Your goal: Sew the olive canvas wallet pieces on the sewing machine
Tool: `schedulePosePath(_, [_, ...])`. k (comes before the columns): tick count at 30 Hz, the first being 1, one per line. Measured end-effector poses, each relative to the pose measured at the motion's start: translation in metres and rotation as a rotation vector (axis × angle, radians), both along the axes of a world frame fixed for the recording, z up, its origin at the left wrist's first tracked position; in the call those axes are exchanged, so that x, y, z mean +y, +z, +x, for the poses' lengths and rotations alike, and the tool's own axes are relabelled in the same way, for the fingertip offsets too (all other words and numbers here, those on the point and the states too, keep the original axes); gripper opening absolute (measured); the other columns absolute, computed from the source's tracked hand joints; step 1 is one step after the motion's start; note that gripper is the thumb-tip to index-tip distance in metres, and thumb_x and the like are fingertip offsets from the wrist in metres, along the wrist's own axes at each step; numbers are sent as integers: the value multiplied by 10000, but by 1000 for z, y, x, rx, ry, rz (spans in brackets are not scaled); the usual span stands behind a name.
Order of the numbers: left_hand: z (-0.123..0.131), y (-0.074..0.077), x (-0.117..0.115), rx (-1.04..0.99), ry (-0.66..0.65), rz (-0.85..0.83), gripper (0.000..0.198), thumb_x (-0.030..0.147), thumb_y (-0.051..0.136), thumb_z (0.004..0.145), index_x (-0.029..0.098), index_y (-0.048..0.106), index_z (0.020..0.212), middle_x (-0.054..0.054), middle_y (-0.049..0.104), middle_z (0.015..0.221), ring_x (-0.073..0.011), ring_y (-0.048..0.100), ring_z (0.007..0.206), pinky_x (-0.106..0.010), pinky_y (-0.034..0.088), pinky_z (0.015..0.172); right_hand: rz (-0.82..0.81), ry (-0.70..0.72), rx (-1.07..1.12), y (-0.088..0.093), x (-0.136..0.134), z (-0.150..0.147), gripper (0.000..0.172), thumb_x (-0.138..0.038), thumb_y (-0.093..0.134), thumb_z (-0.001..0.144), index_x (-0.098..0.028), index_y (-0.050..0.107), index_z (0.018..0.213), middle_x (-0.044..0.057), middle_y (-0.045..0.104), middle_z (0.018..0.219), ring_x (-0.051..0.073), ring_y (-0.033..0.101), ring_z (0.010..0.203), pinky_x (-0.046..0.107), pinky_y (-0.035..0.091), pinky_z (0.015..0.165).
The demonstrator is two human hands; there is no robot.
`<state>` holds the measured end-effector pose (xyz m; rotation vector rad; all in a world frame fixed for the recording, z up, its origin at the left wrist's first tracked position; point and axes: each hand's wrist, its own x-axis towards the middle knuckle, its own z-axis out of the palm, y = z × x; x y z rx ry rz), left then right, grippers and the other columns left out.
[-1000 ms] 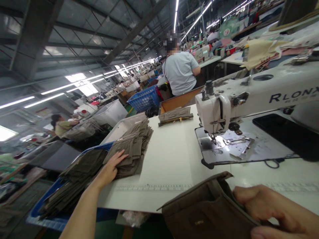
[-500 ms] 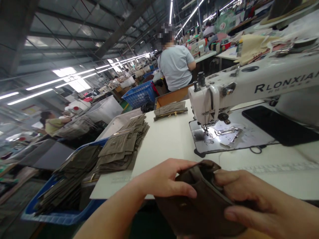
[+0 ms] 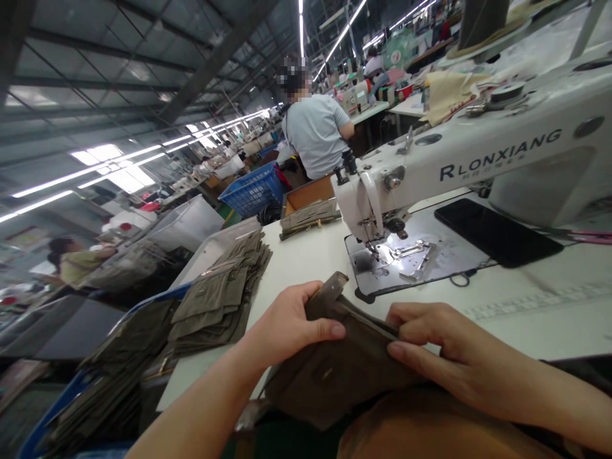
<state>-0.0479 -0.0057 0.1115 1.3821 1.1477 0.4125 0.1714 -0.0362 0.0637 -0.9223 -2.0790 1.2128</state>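
Observation:
A dark olive-brown fabric pouch (image 3: pixel 329 376) with a small metal tag hangs at the front edge of the white table, held between both hands. My left hand (image 3: pixel 291 322) grips its upper left corner, thumb on the near face and fingers behind. My right hand (image 3: pixel 430 338) pinches the top edge farther right between thumb and fingers. The white sewing machine (image 3: pixel 368 204) stands just beyond, its needle area lit over the metal plate. Its lettering reads RLONXIANG. The pouch's lower part drops below the tabletop in front of my lap.
Left on the table lies a stack of olive fabric pieces (image 3: pixel 220 293), beside a blue basket (image 3: pixel 52 414) with more. Another small pile (image 3: pixel 310 218) is farther back. A black phone (image 3: pixel 497 233) and small scissors (image 3: pixel 461 279) lie right. A co-worker (image 3: pixel 315 134) sits ahead.
The pouch's opening, which gaped with my right fingers at it, is now drawn flatter. My right hand has shifted up and left to its top edge. The camera view has turned right.

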Motion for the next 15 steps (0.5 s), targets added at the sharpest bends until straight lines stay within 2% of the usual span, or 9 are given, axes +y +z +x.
schedulePosePath(2, [-1, 2, 4, 40, -6, -14, 433, 364, 763, 569, 123, 544, 854, -30, 587, 781, -178, 553, 711, -245, 438, 635, -9, -11, 11, -2, 2, -2, 340, -271, 440, 861, -155, 475, 544, 3, 494, 688, 87, 467, 613, 213, 331, 543])
schedulePosePath(5, [-3, 11, 6, 18, -111, -21, 468, 416, 720, 615, 137, 531, 940, -35, 586, 849, -196, 557, 772, -251, 440, 662, -58, -12, 38, -4, 3, -2, 343, -263, 458, 846, -155, 466, 521, 4, 512, 673, 89, 478, 603, 214, 333, 534])
schedulePosePath(8, [-1, 27, -4, 121, -128, 128, 327, 406, 592, 754, 151, 545, 954, -35, 590, 882, -189, 546, 812, -237, 432, 686, -59, -13, 59, 0, -3, 2, 345, -295, 453, 842, -170, 493, 523, 13, 528, 673, 103, 492, 603, 224, 349, 525])
schedulePosePath(11, [5, 42, -18, 280, -117, 274, 216, 362, 532, 808, 155, 587, 841, -26, 605, 799, -174, 541, 749, -217, 420, 657, -16, -21, 114, 6, -9, 7, 366, -352, 439, 838, -197, 515, 515, 27, 534, 642, 123, 486, 572, 241, 344, 472])
schedulePosePath(13, [8, 43, -21, 291, -90, 302, 217, 362, 533, 807, 155, 597, 812, -24, 607, 780, -172, 540, 733, -215, 417, 652, 22, -45, 122, 8, -10, 8, 355, -349, 450, 831, -200, 511, 515, 28, 535, 635, 125, 482, 562, 246, 340, 465])
schedulePosePath(15, [8, 37, -17, 219, -39, 273, 230, 373, 555, 790, 151, 592, 841, -25, 603, 793, -175, 541, 744, -223, 419, 661, 40, -53, 75, 7, -6, 8, 326, -308, 473, 822, -188, 487, 519, 15, 524, 633, 110, 481, 563, 238, 338, 483])
